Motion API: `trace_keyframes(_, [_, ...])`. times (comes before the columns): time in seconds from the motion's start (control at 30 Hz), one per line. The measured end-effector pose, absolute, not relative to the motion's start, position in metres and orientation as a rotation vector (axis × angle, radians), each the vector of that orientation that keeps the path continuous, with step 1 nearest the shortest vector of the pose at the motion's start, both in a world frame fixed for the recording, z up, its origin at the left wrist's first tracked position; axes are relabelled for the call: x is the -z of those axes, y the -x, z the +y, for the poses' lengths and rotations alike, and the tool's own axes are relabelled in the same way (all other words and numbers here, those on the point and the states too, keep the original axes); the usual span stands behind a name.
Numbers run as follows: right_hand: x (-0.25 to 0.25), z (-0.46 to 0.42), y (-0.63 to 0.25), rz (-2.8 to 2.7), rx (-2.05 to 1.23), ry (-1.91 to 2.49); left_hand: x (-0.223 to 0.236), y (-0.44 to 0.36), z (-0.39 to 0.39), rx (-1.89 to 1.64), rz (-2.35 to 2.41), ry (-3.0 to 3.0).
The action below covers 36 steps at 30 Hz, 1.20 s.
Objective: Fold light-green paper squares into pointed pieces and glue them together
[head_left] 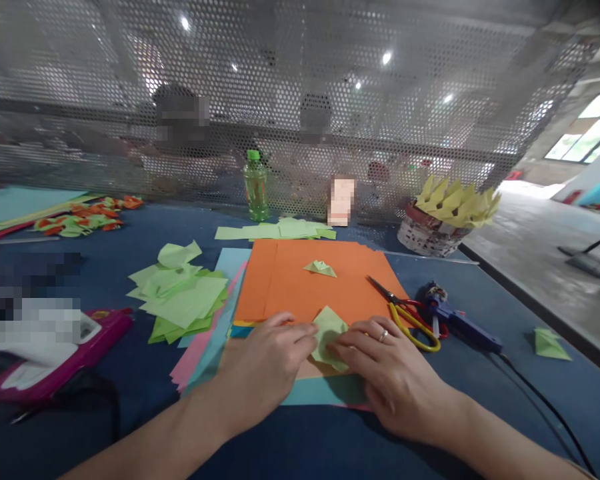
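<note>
A light green paper square (329, 327), turned cornerwise, lies on a stack of coloured sheets in front of me. My left hand (285, 347) presses its left edge with curled fingers. On its right side, the fingers of my right hand (380, 357), which wears a ring, press and pinch the paper. Just beyond, a small folded green paper piece (321, 268) rests on the orange sheets (290, 280). Scissors (405, 313) with yellow and red handles lie to the right, their blades on the orange sheets.
Green paper squares (180, 293) are heaped at left, near a magenta device (100, 340). A blue glue gun (460, 323) trails its cord at right. Behind stand a green-capped bottle (256, 190), green strips (280, 230) and a pot of yellow folded pieces (430, 230), before a perforated metal screen (290, 80).
</note>
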State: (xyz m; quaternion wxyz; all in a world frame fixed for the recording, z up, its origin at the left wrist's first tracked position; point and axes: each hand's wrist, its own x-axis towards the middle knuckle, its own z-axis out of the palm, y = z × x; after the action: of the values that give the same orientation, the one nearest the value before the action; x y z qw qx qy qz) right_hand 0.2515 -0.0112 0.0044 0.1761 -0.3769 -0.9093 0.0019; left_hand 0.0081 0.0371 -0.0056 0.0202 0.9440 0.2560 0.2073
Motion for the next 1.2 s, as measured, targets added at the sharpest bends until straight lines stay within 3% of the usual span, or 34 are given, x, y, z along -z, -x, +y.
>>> trace_keyframes(0.7, [-0.005, -0.006, -0.254, -2.407, -0.188, 1.098, -0.008, -0.008, 0.017, -0.527, 0.787, -3.001])
trace_keyframes(1.2, [0.000, -0.006, -0.240, -2.165, -0.358, 1.470, -0.013, -0.009, 0.012, -0.575, 0.780, -2.921])
